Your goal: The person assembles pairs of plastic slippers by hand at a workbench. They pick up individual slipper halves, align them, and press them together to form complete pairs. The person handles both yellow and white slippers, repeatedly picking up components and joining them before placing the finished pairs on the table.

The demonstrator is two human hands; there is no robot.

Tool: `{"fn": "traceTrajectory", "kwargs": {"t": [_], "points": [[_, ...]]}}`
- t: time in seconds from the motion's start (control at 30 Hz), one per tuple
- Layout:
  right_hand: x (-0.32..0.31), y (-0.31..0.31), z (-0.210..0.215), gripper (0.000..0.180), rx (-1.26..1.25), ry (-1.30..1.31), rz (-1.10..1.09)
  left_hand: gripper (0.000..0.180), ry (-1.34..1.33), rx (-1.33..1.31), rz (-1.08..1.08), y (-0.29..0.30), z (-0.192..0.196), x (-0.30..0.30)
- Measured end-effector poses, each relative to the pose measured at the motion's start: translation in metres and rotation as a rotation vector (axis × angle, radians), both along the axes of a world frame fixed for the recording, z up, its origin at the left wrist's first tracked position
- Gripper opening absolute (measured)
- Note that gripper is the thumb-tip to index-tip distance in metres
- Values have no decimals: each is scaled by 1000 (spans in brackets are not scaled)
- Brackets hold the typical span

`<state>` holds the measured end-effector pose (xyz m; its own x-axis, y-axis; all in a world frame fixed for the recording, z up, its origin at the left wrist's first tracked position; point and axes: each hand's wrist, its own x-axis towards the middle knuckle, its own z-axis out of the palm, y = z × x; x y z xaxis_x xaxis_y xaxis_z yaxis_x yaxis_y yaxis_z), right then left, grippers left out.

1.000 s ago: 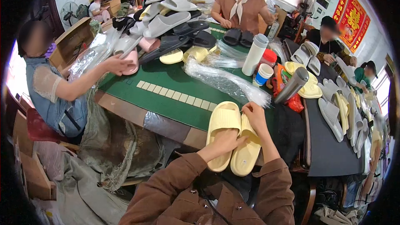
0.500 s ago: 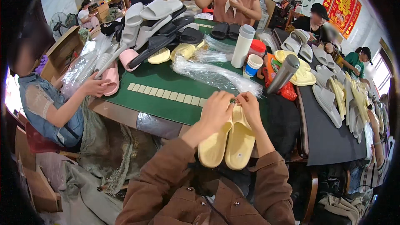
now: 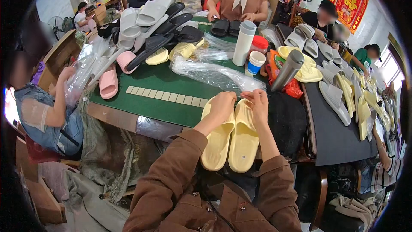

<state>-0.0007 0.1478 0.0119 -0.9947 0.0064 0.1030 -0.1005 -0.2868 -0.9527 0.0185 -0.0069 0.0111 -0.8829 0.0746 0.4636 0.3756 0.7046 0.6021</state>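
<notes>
A pair of pale yellow slippers lies side by side at the near table edge, the left slipper [image 3: 216, 148] and the right slipper [image 3: 243, 150], toes pointing away from me. My left hand [image 3: 223, 106] is over the left slipper's strap, fingers pinched. Above the right slipper's strap, my right hand [image 3: 259, 105] is pinched too. A thin strand [image 3: 240, 96] seems to run between my fingertips; its exact kind is too fine to make out. Just beyond my hands lies a bundle of clear plastic strips or bags [image 3: 214, 75].
Grey and black slippers [image 3: 150, 28] are heaped on the green tabletop [image 3: 141, 114] at left, by a pink slipper [image 3: 108, 81]. A white bottle [image 3: 244, 43], paper cup [image 3: 256, 63] and steel flask [image 3: 287, 71] stand ahead. Co-workers sit around; a dark table [image 3: 330, 133] holds more slippers at right.
My fingertips have moved slightly apart above the slippers. The co-worker at left has let go of the pink slipper and handles clear plastic; the one opposite has lowered both hands toward black slippers.
</notes>
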Motion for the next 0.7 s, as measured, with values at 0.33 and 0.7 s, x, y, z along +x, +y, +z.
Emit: {"fn": "traceTrajectory", "kwargs": {"t": [0.33, 0.7], "points": [[5, -1, -7, 17, -74, 87, -250, 10, 35, 99, 11, 0, -9, 2], [18, 34, 24, 15, -360, 126, -359, 22, 47, 364, 53, 1, -6, -2]]}}
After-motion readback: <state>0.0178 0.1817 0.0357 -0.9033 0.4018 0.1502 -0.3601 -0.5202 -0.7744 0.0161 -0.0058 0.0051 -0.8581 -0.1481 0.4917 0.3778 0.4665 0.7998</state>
